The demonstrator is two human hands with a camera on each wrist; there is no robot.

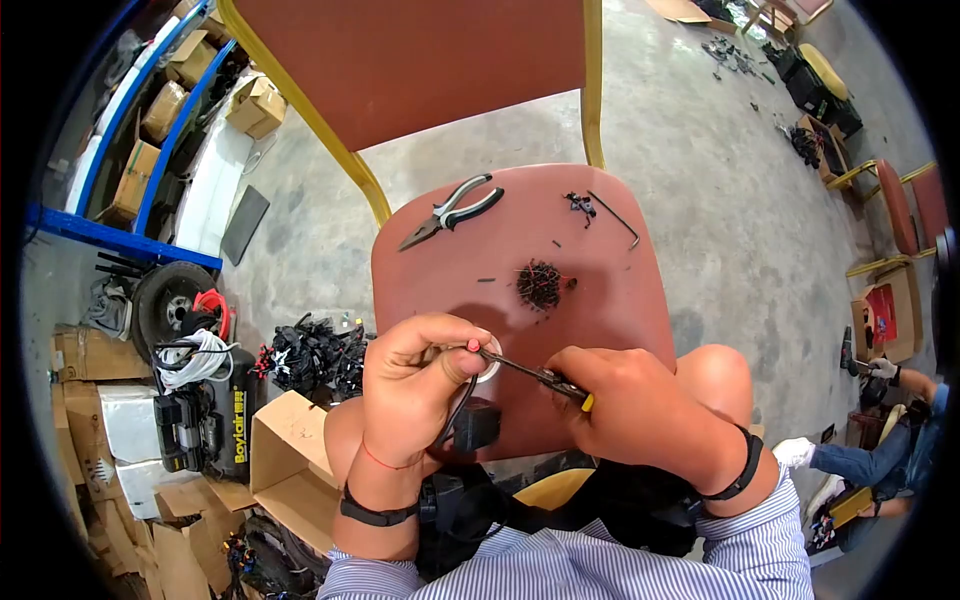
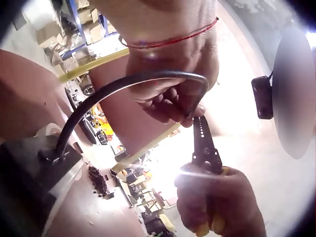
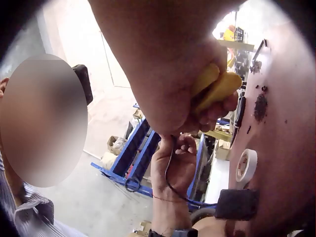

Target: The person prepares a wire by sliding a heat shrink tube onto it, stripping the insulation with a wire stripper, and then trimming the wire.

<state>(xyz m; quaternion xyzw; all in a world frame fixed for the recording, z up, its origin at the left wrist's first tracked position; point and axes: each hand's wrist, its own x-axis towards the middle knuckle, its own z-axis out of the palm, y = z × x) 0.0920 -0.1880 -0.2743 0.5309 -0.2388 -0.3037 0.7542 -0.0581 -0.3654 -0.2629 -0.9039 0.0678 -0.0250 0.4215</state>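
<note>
The left hand (image 1: 415,385) pinches the end of a black cable (image 2: 133,77) between thumb and fingertips, with a small pink-red tip showing there. From that pinch the cable loops down to a black block (image 1: 476,425) near the seat's front edge. My right hand (image 1: 640,400) grips a wire stripper with yellow handles (image 3: 217,91); its dark flat jaws reach to the cable end at the left fingertips. Whether the jaws are closed on the cable I cannot tell. A white tape roll (image 3: 247,166) lies on the seat, partly behind the left hand in the head view.
On the red chair seat (image 1: 420,290) lie pliers (image 1: 450,212), a pile of small dark pieces (image 1: 540,286), a hex key (image 1: 615,218) and a small dark cluster (image 1: 580,204). An open carton (image 1: 290,430) stands at the left. Another person (image 1: 880,450) is at the far right.
</note>
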